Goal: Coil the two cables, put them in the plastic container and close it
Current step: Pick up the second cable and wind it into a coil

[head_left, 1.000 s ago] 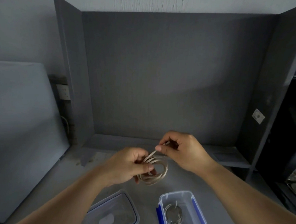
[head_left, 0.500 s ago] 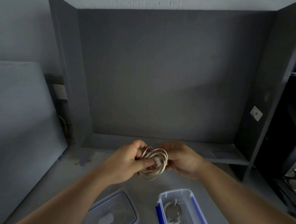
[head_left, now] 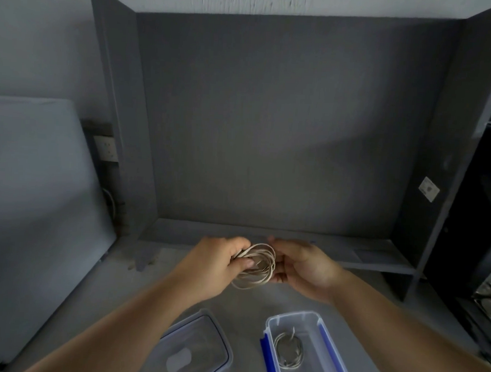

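A coiled beige cable (head_left: 258, 267) hangs in the air over the grey table, held between both hands. My left hand (head_left: 214, 265) pinches its left side between thumb and fingers. My right hand (head_left: 302, 267) cups the coil's right side, fingers behind the loops. Below, near the front edge, stands the open clear plastic container (head_left: 314, 320) with blue clips. A second coiled cable (head_left: 288, 351), grey-white, lies inside it. The container's clear lid (head_left: 198, 351) lies flat on the table to its left.
A dark grey three-sided screen (head_left: 270, 124) stands behind the hands, with a low ledge (head_left: 377, 254) at its foot. A wall socket (head_left: 106, 148) is at the left. Dark equipment (head_left: 488, 255) stands at the right edge.
One second ago my right hand was feeding the cable's end into the coil from above. It has since dropped to the coil's right side and now cups the finished loops.
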